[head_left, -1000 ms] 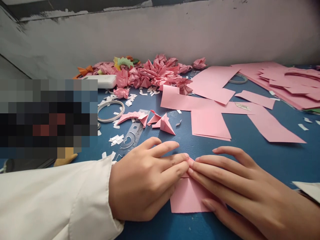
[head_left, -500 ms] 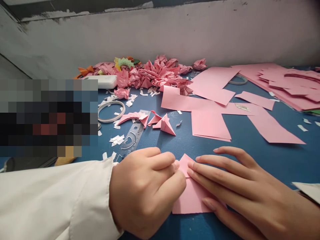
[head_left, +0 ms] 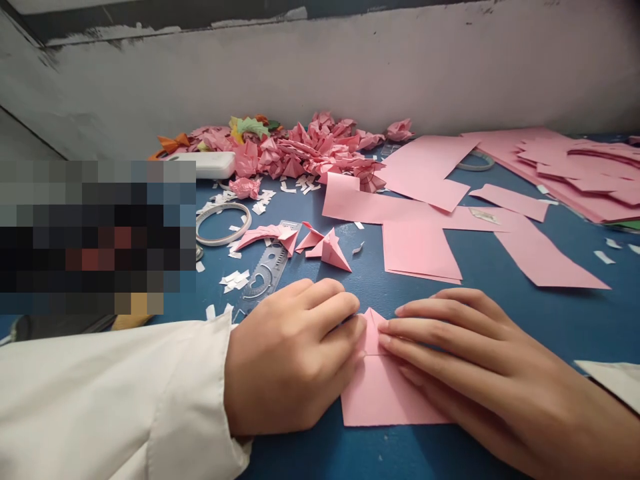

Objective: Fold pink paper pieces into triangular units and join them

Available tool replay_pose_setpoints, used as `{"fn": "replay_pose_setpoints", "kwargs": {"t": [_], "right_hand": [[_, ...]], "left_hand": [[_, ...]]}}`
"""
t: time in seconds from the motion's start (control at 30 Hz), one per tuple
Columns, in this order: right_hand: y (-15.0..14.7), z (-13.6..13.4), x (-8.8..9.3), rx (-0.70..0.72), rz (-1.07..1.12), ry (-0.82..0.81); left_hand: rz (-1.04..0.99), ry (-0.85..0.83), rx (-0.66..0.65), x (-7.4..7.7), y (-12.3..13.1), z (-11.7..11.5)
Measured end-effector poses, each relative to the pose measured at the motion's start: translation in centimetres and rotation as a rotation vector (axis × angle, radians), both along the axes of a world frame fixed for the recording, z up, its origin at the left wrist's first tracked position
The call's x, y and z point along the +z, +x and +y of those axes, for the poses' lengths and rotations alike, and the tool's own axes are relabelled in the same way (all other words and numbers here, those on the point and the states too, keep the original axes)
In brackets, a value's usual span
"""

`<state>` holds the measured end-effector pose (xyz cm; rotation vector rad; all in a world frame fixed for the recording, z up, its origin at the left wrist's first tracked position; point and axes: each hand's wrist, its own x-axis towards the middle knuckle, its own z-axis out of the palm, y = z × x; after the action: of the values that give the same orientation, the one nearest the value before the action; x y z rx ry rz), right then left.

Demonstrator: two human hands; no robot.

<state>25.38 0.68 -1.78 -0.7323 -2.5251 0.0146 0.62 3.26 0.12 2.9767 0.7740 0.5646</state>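
On a flat blue tabletop (head_left: 350, 453), found a pink folded sheet of paper (head_left: 385, 400) low & roughly central, btwn the bare L hand (head_left: 295, 357) and the bare R hand (head_left: 490, 380). Saw its narrow peak pointing away from the body, w/ a straight cross-edge beneath and a broader, squarish part toward the near side. Took the axis as running peak to bottom edge, approx. straight out; couldn't call the longer side w/ the right part under the R hand.

Judged neither hand nearer: had both in contact, L at the left slope of the peak, R at the right slope, w/ only a thin strip showing btwn. Found L fingers curled & bunched, tips on paper; couldn't tell if pinching, thumb out of sight. Found R fingers nearly straight, side by side, tips laid on the slope, thumb lower & apart, so prob. pressing, not pinching.

Re edges: had the bottom one in plain view, running approx. L–R, w/ open blue on the near side. Re room: past the peak, a short stretch, then a layered pink paper rectangle (head_left: 420, 250). Near the L knuckles, noted a clear plastic ruler (head_left: 275, 257); judged that side tighter, w/ more space beyond the R fingers.
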Motion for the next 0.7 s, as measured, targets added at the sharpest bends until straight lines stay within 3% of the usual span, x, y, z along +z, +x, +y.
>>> {"fn": "replay_pose_setpoints", "kwargs": {"t": [0.13, 0.47, 0.7], "right_hand": [[0.0, 0.4, 0.1, -0.105, -0.007, 0.050], [0.7, 0.7, -0.2, -0.040, -0.095, 0.065], [0.4, -0.1, -1.0, -0.081, -0.033, 0.041]], "left_hand": [[-0.005, -0.023, -0.026, 0.4, -0.2, 0.1], [-0.023, -0.252, -0.035, 0.4, -0.4, 0.1], [-0.061, -0.220, -0.016, 0.5, -0.3, -0.2]]}}
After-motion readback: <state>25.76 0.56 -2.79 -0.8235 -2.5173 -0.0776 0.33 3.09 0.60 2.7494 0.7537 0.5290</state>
